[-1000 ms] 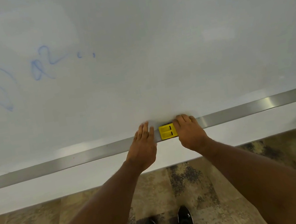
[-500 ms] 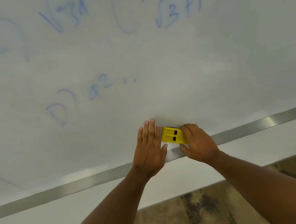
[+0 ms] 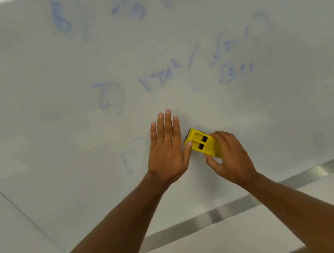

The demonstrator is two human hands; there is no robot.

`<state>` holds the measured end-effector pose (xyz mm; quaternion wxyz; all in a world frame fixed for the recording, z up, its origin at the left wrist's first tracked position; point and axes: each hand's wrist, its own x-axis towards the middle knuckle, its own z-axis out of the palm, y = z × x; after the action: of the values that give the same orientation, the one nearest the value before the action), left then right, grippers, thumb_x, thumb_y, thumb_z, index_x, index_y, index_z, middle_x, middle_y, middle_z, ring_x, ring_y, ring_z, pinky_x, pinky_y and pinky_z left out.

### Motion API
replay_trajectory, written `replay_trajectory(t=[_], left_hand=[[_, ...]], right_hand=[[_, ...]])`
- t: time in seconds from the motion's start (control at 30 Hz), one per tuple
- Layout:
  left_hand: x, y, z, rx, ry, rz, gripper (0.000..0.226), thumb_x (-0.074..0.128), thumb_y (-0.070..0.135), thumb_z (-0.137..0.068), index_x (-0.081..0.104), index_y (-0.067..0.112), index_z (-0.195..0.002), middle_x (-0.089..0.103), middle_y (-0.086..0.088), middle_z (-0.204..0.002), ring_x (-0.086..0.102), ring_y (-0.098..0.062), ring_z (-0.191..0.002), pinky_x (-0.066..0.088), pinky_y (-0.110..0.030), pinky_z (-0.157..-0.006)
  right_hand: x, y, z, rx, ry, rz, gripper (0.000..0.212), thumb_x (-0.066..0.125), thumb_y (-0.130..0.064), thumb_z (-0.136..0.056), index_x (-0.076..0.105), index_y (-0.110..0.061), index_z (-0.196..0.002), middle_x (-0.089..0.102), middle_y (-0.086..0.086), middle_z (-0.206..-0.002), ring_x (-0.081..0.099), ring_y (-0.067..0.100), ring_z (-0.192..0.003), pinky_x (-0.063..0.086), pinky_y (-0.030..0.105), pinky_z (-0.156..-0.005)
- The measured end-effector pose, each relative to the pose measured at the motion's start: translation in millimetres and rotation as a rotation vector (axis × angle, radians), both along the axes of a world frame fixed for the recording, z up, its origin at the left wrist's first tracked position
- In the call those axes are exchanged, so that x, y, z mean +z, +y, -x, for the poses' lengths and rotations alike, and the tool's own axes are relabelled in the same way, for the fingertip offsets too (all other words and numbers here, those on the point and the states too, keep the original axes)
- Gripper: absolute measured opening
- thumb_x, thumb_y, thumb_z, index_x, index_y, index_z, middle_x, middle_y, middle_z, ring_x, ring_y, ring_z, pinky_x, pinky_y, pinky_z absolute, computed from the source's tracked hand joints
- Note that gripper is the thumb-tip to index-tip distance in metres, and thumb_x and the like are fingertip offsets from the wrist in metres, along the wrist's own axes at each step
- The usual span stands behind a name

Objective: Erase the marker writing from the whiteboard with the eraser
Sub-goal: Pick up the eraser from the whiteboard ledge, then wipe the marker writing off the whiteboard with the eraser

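The right hand [image 3: 230, 158] was clamped on the yellow eraser [image 3: 202, 143], fingers over its top edge and thumb under its lower edge, holding it against or just off the whiteboard [image 3: 290, 107]; contact of the pad with the surface could not be told. The eraser lay tilted, its long axis running from upper left down to lower right, with two dark rectangular slots on its yellow back and a dark pad edge showing at the upper-left end. The left hand [image 3: 168, 150] lay flat and open on the board just left of it, fingers straight and together, the thumb tip touching the eraser's near end. The blue writing [image 3: 224, 67] stood above both hands, the nearest full line up and slightly right of the eraser, with fainter, blurred rows higher still and a small faint mark [image 3: 126, 161] left of the left hand. The right hand was therefore the one placed to wipe, and the stroke would probably have to travel upward. A metal tray rail [image 3: 219, 214] ran below the arms.
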<state>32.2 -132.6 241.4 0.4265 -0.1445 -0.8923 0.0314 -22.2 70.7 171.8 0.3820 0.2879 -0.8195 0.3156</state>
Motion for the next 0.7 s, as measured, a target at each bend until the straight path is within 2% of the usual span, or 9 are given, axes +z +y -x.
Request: replay_trajectory(t=[0.37,0.5,0.7], left_hand=[[179.4,-85.0,-4.6,0.085,0.303,0.097,0.075,0.037,0.044,-0.102,0.015,-0.004,-0.155,0.008,-0.027,-0.164,0.002,-0.039,-0.153,0.004,-0.052,-0.125],[238.3,-106.6,-9.7,0.146,0.397,0.099,0.075,0.034,0.045,-0.103,0.014,-0.004,-0.155,0.006,-0.027,-0.164,-0.002,-0.037,-0.153,0.004,-0.053,-0.125],[311.9,-142.1,-21.4,0.226,0.484,0.094,0.075,0.028,0.046,-0.103,0.011,-0.004,-0.156,0.004,-0.025,-0.164,-0.001,-0.039,-0.153,0.003,-0.051,-0.125]], right_hand=[[199.2,-60.0,0.0,-0.004,0.314,0.194,0.060,0.067,-0.036,-0.083,0.054,-0.005,-0.133,0.059,0.010,-0.127,0.055,0.030,-0.115,0.048,0.046,-0.089],[269.9,-80.2,1.6,0.028,0.456,0.228,0.065,0.064,-0.039,-0.086,0.049,-0.004,-0.138,0.057,0.012,-0.129,0.054,0.030,-0.114,0.046,0.044,-0.088],[369.1,-109.8,4.0,0.085,0.576,0.206,0.068,0.063,-0.040,-0.088,0.042,-0.010,-0.146,0.056,0.012,-0.129,0.054,0.032,-0.109,0.050,0.047,-0.081]])
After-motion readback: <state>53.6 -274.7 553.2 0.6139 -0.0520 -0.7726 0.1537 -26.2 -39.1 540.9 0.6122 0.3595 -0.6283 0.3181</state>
